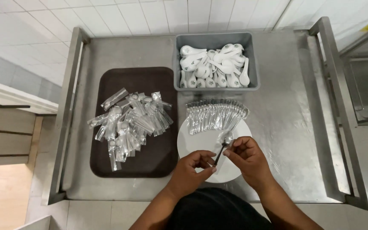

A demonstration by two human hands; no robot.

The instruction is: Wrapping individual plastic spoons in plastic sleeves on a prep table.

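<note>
A stainless-steel worktop (pixel 286 127) with raised side rails (pixel 67 115) stands against a wall of white tiles (pixel 150 15). Left of the worktop, pale wooden panelling (pixel 5 140) meets a grey-tiled strip. To the worktop's right sits another steel fixture (pixel 365 85). Light is even, reflecting softly off the metal.

We see a stainless steel tabletop (pixel 286 127) with raised rails along its left and right edges. Directly on it lie a dark brown tray (pixel 150 162) at the left, a grey plastic bin (pixel 216 39) at the back, and a white plate (pixel 192 145) just in front of the bin.
</note>
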